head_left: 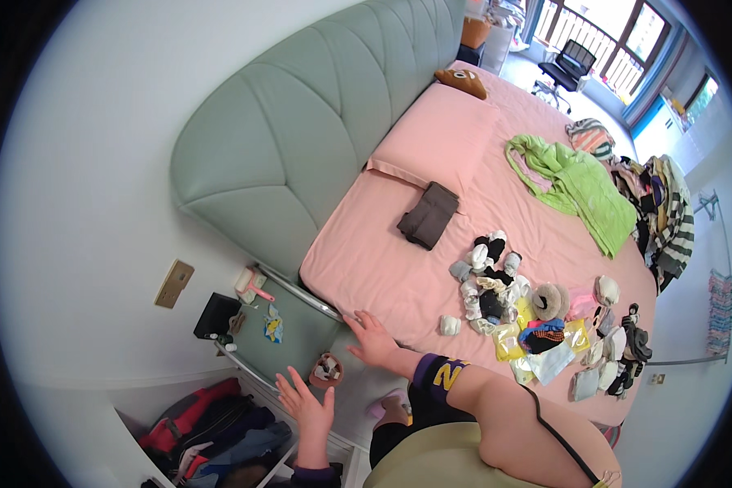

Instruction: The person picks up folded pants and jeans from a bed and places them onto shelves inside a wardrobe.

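My left hand is held out with fingers spread, near the front edge of a green-topped bedside cabinet. Nothing is in it. My right hand, also bare with fingers apart, hovers by the near corner of a bed with a pink sheet. Between the hands is a pink bin with crumpled scraps inside. A pink-handled lint roller, a black box and a crumpled blue-and-yellow wrapper lie on the cabinet top.
A folded dark garment lies beside the pink pillow. Rolled socks, yellow plastic packets and a green garment spread across the bed. An open compartment at lower left holds clothes. A padded headboard borders the bed.
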`<act>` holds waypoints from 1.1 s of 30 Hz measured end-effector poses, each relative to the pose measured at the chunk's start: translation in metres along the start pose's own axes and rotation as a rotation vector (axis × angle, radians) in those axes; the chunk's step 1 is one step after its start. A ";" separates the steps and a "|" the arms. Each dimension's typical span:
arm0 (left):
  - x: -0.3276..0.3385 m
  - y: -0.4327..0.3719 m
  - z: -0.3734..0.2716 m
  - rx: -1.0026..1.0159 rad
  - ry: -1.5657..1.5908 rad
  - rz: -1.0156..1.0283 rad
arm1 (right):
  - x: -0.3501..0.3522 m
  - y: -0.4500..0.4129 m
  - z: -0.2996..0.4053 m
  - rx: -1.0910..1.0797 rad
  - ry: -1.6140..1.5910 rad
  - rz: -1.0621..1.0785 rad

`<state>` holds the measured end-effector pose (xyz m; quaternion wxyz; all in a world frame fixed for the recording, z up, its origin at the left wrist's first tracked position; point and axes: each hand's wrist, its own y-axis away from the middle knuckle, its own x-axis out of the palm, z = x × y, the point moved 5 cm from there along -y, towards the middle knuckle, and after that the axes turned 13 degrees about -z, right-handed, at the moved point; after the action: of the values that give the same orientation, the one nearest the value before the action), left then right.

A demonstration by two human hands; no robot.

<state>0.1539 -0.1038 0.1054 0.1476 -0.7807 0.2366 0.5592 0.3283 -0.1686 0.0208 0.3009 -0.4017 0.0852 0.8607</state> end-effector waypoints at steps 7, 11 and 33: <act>0.053 -0.060 -0.102 0.132 0.001 0.161 | -0.051 -0.038 -0.114 0.235 -0.125 -0.112; 0.099 -0.101 -0.156 0.189 0.001 0.230 | -0.072 -0.059 -0.189 0.382 -0.178 -0.199; 0.402 -0.264 -0.281 -0.801 1.005 0.678 | -0.108 -0.187 -0.474 1.365 -0.923 -0.488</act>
<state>0.6261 -0.1018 -0.1895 -0.4577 -0.8213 0.2817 0.1915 0.7950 -0.2514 -0.1949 0.6580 0.2506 0.3644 0.6095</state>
